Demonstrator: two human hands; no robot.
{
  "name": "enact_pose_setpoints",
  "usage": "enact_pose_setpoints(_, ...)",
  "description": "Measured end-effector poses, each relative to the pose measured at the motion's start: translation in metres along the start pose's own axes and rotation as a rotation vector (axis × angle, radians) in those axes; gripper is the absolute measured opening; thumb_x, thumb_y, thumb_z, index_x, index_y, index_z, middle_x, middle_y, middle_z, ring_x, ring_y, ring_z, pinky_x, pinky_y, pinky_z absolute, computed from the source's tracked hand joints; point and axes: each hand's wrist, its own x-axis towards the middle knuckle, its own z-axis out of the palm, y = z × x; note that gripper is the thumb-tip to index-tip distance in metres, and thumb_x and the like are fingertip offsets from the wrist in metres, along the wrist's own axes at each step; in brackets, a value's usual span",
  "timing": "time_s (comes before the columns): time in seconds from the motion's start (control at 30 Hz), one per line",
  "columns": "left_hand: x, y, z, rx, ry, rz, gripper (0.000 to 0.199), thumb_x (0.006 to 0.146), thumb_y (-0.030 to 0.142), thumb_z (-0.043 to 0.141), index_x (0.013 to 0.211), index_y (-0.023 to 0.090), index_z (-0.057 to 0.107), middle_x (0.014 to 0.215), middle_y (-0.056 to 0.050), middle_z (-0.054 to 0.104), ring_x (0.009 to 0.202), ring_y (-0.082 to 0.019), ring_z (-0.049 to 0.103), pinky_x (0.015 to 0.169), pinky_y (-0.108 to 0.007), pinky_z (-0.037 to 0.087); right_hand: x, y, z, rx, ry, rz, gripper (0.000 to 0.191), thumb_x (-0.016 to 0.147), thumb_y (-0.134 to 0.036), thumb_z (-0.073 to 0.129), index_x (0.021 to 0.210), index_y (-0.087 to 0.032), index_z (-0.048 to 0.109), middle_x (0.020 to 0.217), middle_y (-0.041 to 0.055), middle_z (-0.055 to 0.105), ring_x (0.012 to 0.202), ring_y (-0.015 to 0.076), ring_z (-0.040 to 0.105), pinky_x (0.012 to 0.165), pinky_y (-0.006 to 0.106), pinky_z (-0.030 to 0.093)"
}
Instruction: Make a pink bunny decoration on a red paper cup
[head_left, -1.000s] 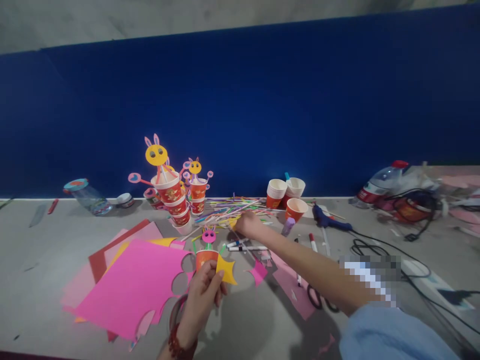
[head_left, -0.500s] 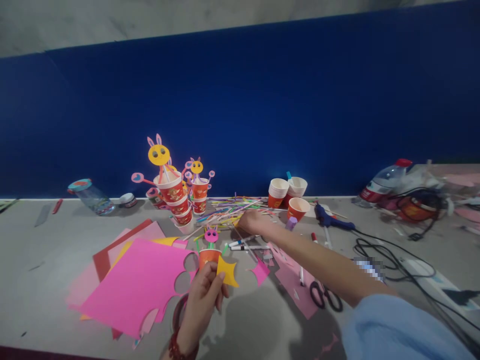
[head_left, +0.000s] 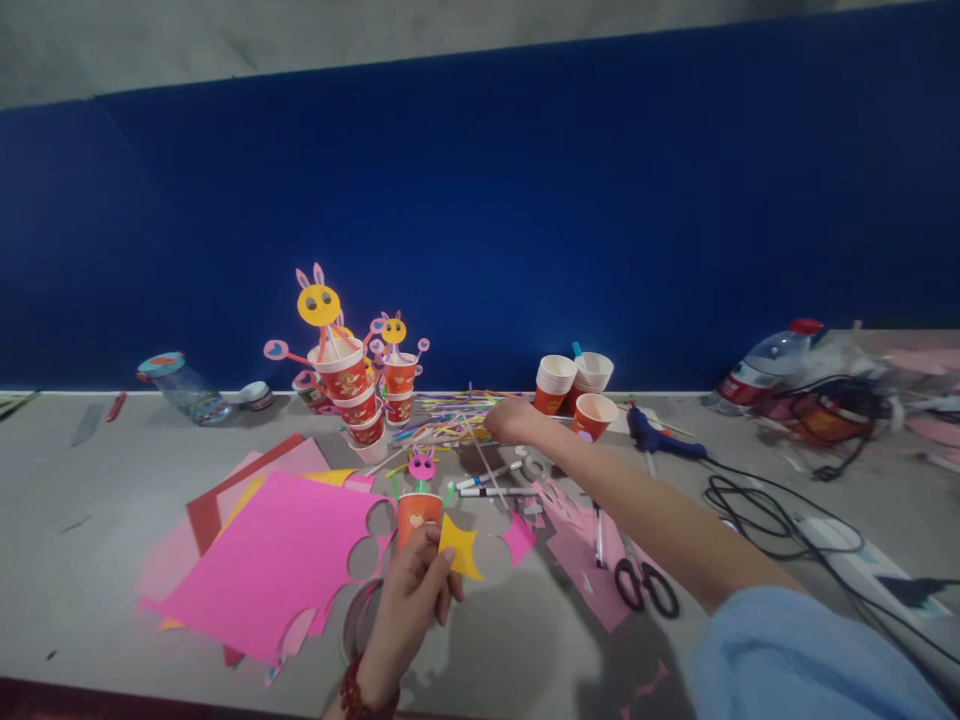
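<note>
My left hand (head_left: pixel 416 585) is closed, pinching a yellow paper scrap (head_left: pixel 460 548) with curved cut edges between thumb and fingers. Just behind it stands a red paper cup (head_left: pixel 418 515) bearing a pink bunny-eared paper face (head_left: pixel 421 466). My right hand (head_left: pixel 514 420) reaches far across to a pile of colourful thin sticks (head_left: pixel 442 432); its fingers are hidden behind the back of the hand. Below that hand lie markers (head_left: pixel 499 491), a tape roll (head_left: pixel 535 465) and a pink paper scrap (head_left: pixel 518 540).
Pink and red paper sheets (head_left: pixel 277 560) spread at left. Stacked cups with paper figures (head_left: pixel 352 385) stand behind them. Plain cups (head_left: pixel 555 382), a blue glue gun (head_left: pixel 664 440) with its cord, scissors (head_left: pixel 646 588) and a bottle (head_left: pixel 765 368) are at right.
My right hand has shifted slightly right and away from me over the stick pile. The left hand still pinches the yellow scrap, a little further right. The tape roll now shows.
</note>
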Motion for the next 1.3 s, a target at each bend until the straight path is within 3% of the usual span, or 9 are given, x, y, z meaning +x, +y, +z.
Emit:
enact_pose_setpoints(0.27, 0.003, 0.0, 0.006, 0.013, -0.017, -0.011, 0.041, 0.083, 0.055, 0.059, 0.098, 0.02, 0.046, 0.051, 0.005, 0.062, 0.03, -0.005, 0.039, 0.035, -0.015, 0.025, -0.014, 0.009, 0.002, 0.102, 0.111, -0.043, 0.031, 0.095, -0.032, 0.059, 0.122, -0.017, 0.057, 0.122, 0.0088, 0.061, 0.102, 0.0225, 0.063, 0.085, 0.043, 0.055)
enact_pose_setpoints(0.53, 0.0, -0.001, 0.013, -0.015, -0.043, -0.026, 0.047, 0.083, 0.055, 0.059, 0.109, 0.019, 0.044, 0.052, 0.005, 0.063, 0.03, -0.006, 0.041, 0.036, -0.016, 0.025, -0.022, 0.017, 0.011, 0.323, 0.28, -0.04, 0.014, 0.076, -0.016, 0.063, 0.088, -0.016, 0.07, 0.105, 0.011, 0.072, 0.102, 0.0296, 0.066, 0.074, 0.029, 0.047)
enact_pose_setpoints(0.73, 0.001, -0.003, 0.018, -0.039, -0.085, -0.044, 0.051, 0.085, 0.051, 0.057, 0.118, 0.017, 0.04, 0.057, 0.003, 0.064, 0.035, -0.007, 0.045, 0.038, -0.017, 0.029, -0.026, 0.032, 0.027, 0.674, 0.312, -0.078, 0.015, 0.078, -0.016, 0.055, 0.09, -0.015, 0.065, 0.08, 0.0048, 0.075, 0.07, 0.0178, 0.071, 0.057, 0.02, 0.048)
enact_pose_setpoints(0.87, 0.003, -0.012, 0.022, -0.029, -0.116, -0.039, 0.053, 0.087, 0.048, 0.052, 0.126, 0.016, 0.034, 0.057, 0.005, 0.062, 0.034, -0.007, 0.044, 0.038, -0.016, 0.03, -0.05, 0.027, 0.041, 0.868, 0.371, -0.14, 0.012, 0.084, -0.019, 0.05, 0.092, -0.015, 0.059, 0.077, 0.0035, 0.074, 0.066, 0.0159, 0.072, 0.053, 0.02, 0.05)
enact_pose_setpoints(1.0, 0.002, -0.025, 0.028, 0.114, -0.247, -0.1, 0.046, 0.087, 0.044, 0.05, 0.122, 0.016, 0.038, 0.053, 0.007, 0.058, 0.03, -0.007, 0.036, 0.033, -0.016, 0.025, -0.097, 0.008, 0.059, 0.93, 0.459, -0.191, 0.013, 0.091, -0.026, 0.046, 0.092, -0.017, 0.056, 0.078, 0.0018, 0.071, 0.064, 0.0141, 0.07, 0.056, 0.021, 0.051)
enact_pose_setpoints(1.07, 0.001, -0.031, 0.031, 0.228, -0.293, -0.136, 0.042, 0.087, 0.04, 0.05, 0.121, 0.017, 0.043, 0.052, 0.007, 0.056, 0.03, -0.008, 0.035, 0.033, -0.017, 0.025, -0.123, -0.004, 0.071, 0.894, 0.528, -0.179, 0.014, 0.092, -0.025, 0.045, 0.091, -0.018, 0.058, 0.078, 0.002, 0.07, 0.065, 0.0136, 0.068, 0.06, 0.022, 0.05)
enact_pose_setpoints(1.1, 0.001, -0.033, 0.033, 0.286, -0.284, -0.125, 0.041, 0.087, 0.038, 0.052, 0.122, 0.017, 0.046, 0.052, 0.007, 0.055, 0.031, -0.009, 0.036, 0.034, -0.018, 0.025, -0.134, -0.011, 0.077, 0.712, 0.647, -0.174, 0.013, 0.09, -0.022, 0.048, 0.089, -0.018, 0.061, 0.074, 0.0016, 0.07, 0.064, 0.0137, 0.066, 0.06, 0.022, 0.048)
enact_pose_setpoints(1.2, 0.002, -0.035, 0.036, 0.384, -0.146, 0.011, 0.041, 0.08, 0.037, 0.064, 0.117, 0.019, 0.058, 0.053, 0.005, 0.052, 0.043, -0.012, 0.045, 0.041, -0.019, 0.028, -0.161, -0.03, 0.094, 0.386, 0.815, -0.19, 0.015, 0.087, -0.016, 0.052, 0.087, -0.019, 0.067, 0.081, 0.0068, 0.073, 0.072, 0.0179, 0.066, 0.062, 0.025, 0.045)
enact_pose_setpoints(1.3, 0.003, -0.031, 0.039, 0.202, -0.081, 0.056, 0.036, 0.083, 0.048, 0.061, 0.104, 0.018, 0.063, 0.06, 0.003, 0.053, 0.046, -0.01, 0.043, 0.044, -0.019, 0.027, -0.176, -0.047, 0.103, 0.138, 0.984, -0.267, 0.02, 0.089, -0.01, 0.05, 0.092, -0.019, 0.068, 0.086, 0.0082, 0.075, 0.072, 0.018, 0.066, 0.062, 0.027, 0.046)
